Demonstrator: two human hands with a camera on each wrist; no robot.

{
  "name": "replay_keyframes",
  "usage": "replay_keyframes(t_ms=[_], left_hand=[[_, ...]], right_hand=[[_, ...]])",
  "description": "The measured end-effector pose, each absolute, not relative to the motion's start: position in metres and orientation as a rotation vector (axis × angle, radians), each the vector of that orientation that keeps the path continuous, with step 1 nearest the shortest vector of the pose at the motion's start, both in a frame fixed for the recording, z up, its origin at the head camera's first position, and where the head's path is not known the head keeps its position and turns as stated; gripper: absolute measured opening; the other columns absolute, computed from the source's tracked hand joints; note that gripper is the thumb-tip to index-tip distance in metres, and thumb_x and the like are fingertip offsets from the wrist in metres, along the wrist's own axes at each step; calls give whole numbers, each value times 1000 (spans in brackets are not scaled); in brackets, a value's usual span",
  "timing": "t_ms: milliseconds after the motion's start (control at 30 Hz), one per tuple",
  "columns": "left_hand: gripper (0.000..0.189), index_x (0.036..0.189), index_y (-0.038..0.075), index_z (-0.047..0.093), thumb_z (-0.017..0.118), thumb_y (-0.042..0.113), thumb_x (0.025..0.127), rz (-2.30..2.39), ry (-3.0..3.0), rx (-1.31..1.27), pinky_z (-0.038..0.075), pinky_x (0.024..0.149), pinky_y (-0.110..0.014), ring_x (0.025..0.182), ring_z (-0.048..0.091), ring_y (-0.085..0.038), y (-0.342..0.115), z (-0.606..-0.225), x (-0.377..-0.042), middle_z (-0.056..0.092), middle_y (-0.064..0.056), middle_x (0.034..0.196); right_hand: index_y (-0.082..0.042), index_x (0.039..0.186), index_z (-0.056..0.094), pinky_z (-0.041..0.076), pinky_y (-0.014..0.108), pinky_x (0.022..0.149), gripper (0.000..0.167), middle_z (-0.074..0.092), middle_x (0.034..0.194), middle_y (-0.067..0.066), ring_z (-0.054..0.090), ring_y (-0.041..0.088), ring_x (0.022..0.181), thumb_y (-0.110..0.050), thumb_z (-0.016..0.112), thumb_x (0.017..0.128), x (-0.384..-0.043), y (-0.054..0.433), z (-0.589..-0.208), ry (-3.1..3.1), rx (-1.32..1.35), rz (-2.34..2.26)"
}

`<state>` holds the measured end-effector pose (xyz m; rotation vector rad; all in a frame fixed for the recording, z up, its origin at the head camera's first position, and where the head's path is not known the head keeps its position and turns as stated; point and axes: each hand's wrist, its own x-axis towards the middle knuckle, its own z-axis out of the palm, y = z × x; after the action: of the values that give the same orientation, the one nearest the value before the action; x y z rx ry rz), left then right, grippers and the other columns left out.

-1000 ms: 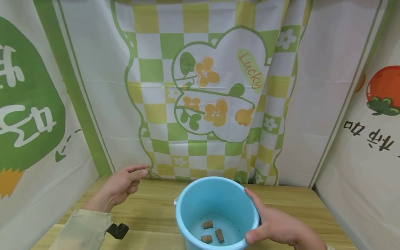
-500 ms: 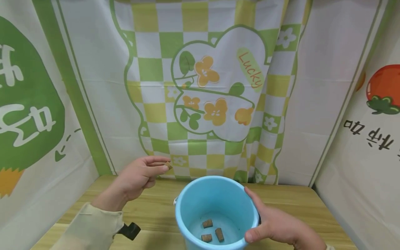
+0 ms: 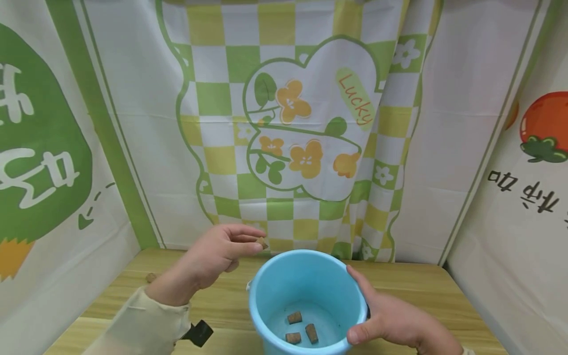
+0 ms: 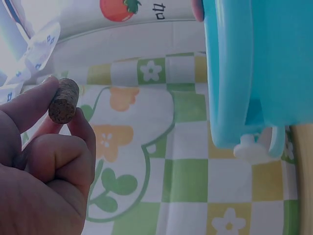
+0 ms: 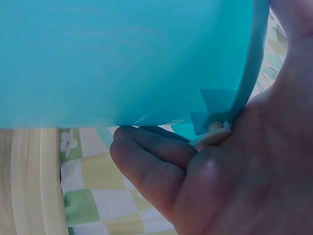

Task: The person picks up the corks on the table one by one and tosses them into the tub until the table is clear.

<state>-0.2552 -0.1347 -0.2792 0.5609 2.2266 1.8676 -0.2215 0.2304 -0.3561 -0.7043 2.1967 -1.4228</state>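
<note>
A small brown cork point(image 4: 64, 101) is pinched between the thumb and fingers of my left hand point(image 3: 217, 254), up in the air just left of the bucket's rim. The light blue bucket point(image 3: 262, 305) stands on the table, its mouth facing up toward the head camera. On its floor lie a cork point(image 3: 295, 317), another cork point(image 3: 311, 334) and a third cork point(image 3: 293, 338). My right hand point(image 3: 395, 318) grips the bucket's right rim, thumb over the edge and the other fingers against the outer wall, where the right wrist view shows them under the rim.
A further cork point(image 3: 151, 277) sits on the wooden table point(image 3: 222, 315) behind my left wrist, partly covered by it. A white handle mount point(image 4: 252, 149) juts from the bucket's left side. Behind the table hangs a green and yellow checked cloth point(image 3: 306, 229).
My left hand has moved right with the pinched cork, from the table's left side to near the bucket's rim. A cork on the table behind the wrist has come into sight. My right hand stays put.
</note>
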Motion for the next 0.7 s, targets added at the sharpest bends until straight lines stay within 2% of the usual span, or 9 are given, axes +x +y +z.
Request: replay_keyframes(t_ms=[233, 433, 500, 600, 700], left_hand=[[36, 123, 0, 67, 75, 16, 91, 1820, 2223, 584, 30, 48, -21, 49, 27, -8, -122, -277, -249, 68, -13, 111], [36, 122, -1, 67, 75, 13, 90, 1815, 2205, 589, 32, 49, -20, 55, 37, -8, -114, -278, -249, 68, -13, 113], [35, 121, 0, 68, 76, 13, 89, 1812, 2212, 590, 33, 50, -21, 62, 45, -11, -111, -279, -249, 69, -12, 112], [32, 119, 2, 70, 77, 12, 89, 1798, 2235, 593, 41, 59, -25, 79, 58, -16, -108, -281, -250, 69, -10, 111], [31, 118, 3, 71, 77, 12, 89, 1785, 2253, 589, 46, 68, -30, 93, 63, -22, -105, -282, -250, 69, -10, 111]], right_hand=[[-18, 158, -12, 47, 38, 90, 124, 46, 140, 18, 56, 34, 114, -39, 84, 82, -221, 230, -357, 2143, -721, -1461], [-20, 158, -11, 48, 39, 90, 122, 45, 140, 18, 55, 36, 115, -38, 83, 82, -221, 231, -357, 2139, -728, -1464], [-20, 158, -11, 48, 39, 90, 122, 45, 140, 18, 55, 36, 115, -38, 83, 82, -221, 231, -357, 2139, -728, -1463], [-20, 158, -10, 48, 39, 89, 123, 45, 140, 19, 55, 37, 115, -38, 84, 82, -222, 231, -357, 2145, -727, -1460], [-19, 158, -10, 47, 38, 90, 123, 45, 140, 19, 54, 37, 115, -38, 84, 81, -222, 231, -358, 2149, -721, -1460]])
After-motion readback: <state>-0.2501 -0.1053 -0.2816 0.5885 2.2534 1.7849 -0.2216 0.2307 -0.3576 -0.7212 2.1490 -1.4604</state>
